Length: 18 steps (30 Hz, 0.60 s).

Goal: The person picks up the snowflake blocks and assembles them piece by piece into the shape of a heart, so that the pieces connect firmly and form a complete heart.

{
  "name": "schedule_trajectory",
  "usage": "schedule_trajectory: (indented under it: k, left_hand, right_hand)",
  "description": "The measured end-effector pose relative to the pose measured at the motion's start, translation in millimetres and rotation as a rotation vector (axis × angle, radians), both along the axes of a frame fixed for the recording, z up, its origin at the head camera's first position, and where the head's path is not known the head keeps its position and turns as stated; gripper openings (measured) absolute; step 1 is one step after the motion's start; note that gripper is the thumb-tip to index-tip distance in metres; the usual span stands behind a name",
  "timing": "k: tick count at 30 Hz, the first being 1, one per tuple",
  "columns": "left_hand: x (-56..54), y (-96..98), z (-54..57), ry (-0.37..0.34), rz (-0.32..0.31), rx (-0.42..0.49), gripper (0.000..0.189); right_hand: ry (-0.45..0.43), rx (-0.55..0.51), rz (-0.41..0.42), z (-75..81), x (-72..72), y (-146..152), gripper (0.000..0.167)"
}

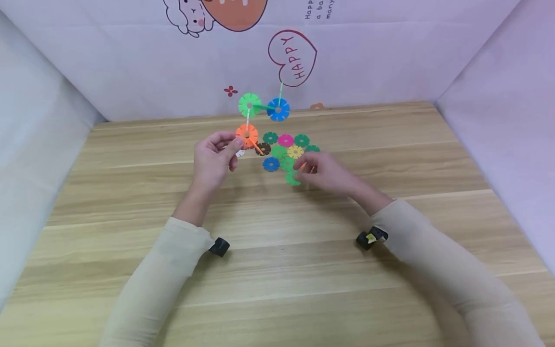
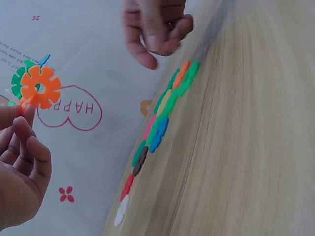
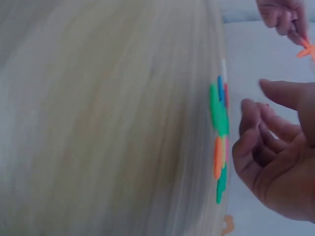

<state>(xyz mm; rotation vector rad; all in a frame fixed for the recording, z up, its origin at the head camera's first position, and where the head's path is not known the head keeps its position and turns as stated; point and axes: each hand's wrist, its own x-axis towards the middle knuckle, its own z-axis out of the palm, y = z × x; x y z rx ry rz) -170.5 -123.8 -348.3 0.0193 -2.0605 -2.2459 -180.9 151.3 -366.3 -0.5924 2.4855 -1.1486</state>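
My left hand (image 1: 211, 156) pinches an orange notched plastic disc (image 1: 246, 135) between thumb and fingers, raised above the table. It belongs to a chain of interlocked discs: a light green disc (image 1: 249, 104) and a blue disc (image 1: 278, 110) face the head camera, with others edge-on between them. Over the right side of a group of loose discs, my right hand (image 1: 327, 171) hovers with loosely bent fingers. In the right wrist view, nothing shows between that hand's thumb and fingers (image 3: 251, 115). From the head, it hides part of the group.
Loose discs lie close together on the wooden table (image 1: 277, 270), including a pink disc (image 1: 285, 140), a yellow disc (image 1: 296, 152), a brown disc (image 1: 263, 149) and a blue loose disc (image 1: 271, 164). A printed white backdrop (image 1: 368, 58) rises behind the table's far edge.
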Motion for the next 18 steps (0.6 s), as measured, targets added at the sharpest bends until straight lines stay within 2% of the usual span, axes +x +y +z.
schedule_trajectory:
  k: [3, 6, 10, 18]
  left_hand:
    - [-0.6, -5.0, -1.3, -0.011, 0.005, -0.024, 0.005]
    - [-0.6, -7.7, -2.0, -0.024, 0.012, -0.048, 0.005]
    - [-1.7, -9.0, -1.6, -0.025, 0.014, -0.051, 0.005]
    - [-2.3, -11.4, -2.4, -0.057, 0.002, -0.050, 0.013]
  right_hand:
    - [0.064, 0.151, 0.051, -5.7, -4.1, 1, 0.039]
    - [0.076, 0.233, 0.070, -9.6, -6.6, -1, 0.047]
    - [0.081, 0.269, 0.054, -9.4, -8.9, -4, 0.047]
    - [-0.001, 0.278, 0.005, -6.0, -11.0, -7, 0.044]
